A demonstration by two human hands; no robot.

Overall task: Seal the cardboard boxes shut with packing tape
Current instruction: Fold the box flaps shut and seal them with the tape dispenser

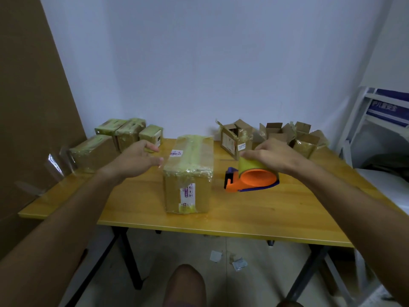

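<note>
Progress: looks roughly mid-batch. Taped box (188, 171) stands mid-table, tape run along its top and wrinkled over the near edge, labels on top and front; judged sealed. Sealed boxes (128, 131) grouped far left, four or so, all wrapped in yellowish tape, one larger one nearest the left edge. Open boxes (285, 134) clustered far right w/ flaps up, plus one torn-looking box (234, 138) between them and the centre box; these still to do, approx four or five, count unsure.

Contents: open boxes' insides not visible from this angle, can't tell if filled or not.

Hands: left hand (137, 158) hovers just left of the taped box, fingers loosely spread, nothing held, not clearly touching the box. Right hand (270, 156) curled over the top of the tape roll in the tape dispenser (252, 178) (orange/blue), which sits on the table (287, 213) just right of the taped box; grip looks firm.

Next, prob: shift finished box to left pile, pull an open one in

Floor: paper scraps (228, 260) under table
</note>
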